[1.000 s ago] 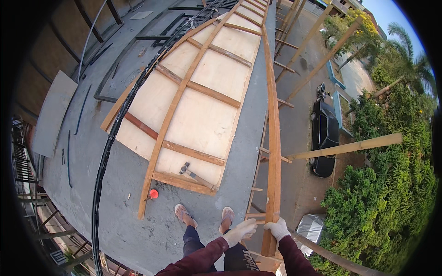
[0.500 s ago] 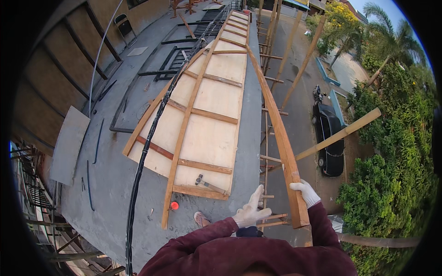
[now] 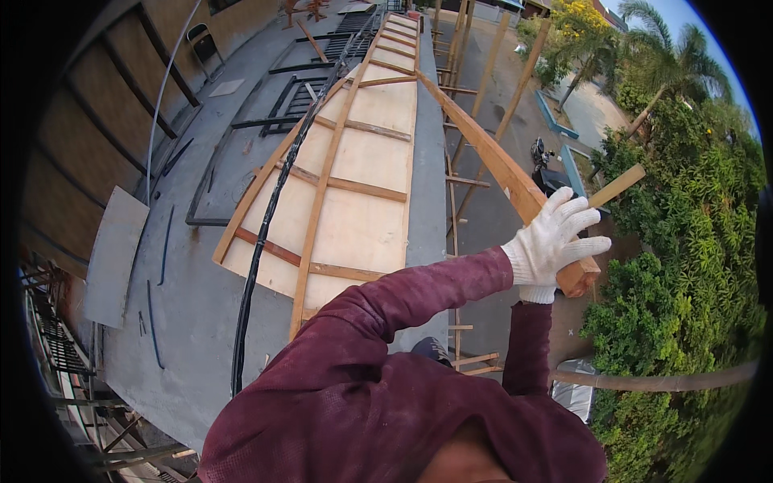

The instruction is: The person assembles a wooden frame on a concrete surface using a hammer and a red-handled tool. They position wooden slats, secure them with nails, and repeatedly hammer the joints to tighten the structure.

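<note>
A long wooden beam [image 3: 483, 153] runs from the far end of the rooftop toward me, its near end raised at chest height over the roof edge. My left hand [image 3: 555, 237], in a white knit glove, wraps over the top of the beam close to that near end. My right hand [image 3: 533, 295] comes up from below at the same spot. Only its glove cuff shows, and the rest is hidden behind the left hand and the beam. Both arms wear dark red sleeves.
A framed plywood panel [image 3: 362, 225] lies flat on the grey concrete roof [image 3: 193, 298], with a black cable [image 3: 266, 233] along its left side. A grey board [image 3: 113, 258] lies left. Black metal frames [image 3: 298, 97] lie farther back. Wooden scaffold poles [image 3: 515, 88], a parked motorbike [image 3: 543, 161] and green bushes [image 3: 684, 266] are beyond the right edge.
The beam's near end has come up from near my feet to chest height. My left hand, apart with spread fingers half a second ago, now closes on the beam beside the right.
</note>
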Tool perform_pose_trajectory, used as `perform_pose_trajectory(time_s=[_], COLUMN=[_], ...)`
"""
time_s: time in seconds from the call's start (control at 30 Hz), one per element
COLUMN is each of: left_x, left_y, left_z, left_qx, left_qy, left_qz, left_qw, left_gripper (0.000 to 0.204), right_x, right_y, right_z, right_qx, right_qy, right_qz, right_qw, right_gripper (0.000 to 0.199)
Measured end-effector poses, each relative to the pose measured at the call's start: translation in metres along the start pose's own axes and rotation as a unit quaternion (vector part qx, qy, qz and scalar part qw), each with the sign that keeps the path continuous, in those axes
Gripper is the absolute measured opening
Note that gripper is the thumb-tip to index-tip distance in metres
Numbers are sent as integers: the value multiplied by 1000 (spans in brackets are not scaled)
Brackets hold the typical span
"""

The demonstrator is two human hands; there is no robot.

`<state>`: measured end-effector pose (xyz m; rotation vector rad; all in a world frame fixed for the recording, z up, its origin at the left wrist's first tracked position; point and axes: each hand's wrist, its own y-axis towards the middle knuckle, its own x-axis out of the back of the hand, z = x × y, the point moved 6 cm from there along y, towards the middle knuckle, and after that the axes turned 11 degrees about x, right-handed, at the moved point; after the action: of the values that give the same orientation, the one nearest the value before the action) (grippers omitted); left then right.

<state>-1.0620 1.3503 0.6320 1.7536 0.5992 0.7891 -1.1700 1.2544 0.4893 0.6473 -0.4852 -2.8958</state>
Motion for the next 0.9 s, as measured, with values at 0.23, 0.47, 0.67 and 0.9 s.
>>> perform_pose_trajectory(time_s=[0.23,0.47,0.67,0.9], left_x=[-64,-82,-55,144], left_y=[42,218,363,344], left_z=[12,60,127,201], left_qx=[8,-5,60,140], left_qy=[-60,-24,113,115], left_qz=[208,151,228,-30], left_qw=[976,988,965,983], left_gripper=[46,51,38,34], right_x=[-5,-75,-240,-438], right_y=[58,248,346,288], right_z=[-20,39,156,216], right_qx=[-20,105,282,487], right_qy=[0,-45,-33,-58], right_qz=[-6,71,185,258], right_qw=[1000,991,941,832], right_gripper=[44,46,49,53])
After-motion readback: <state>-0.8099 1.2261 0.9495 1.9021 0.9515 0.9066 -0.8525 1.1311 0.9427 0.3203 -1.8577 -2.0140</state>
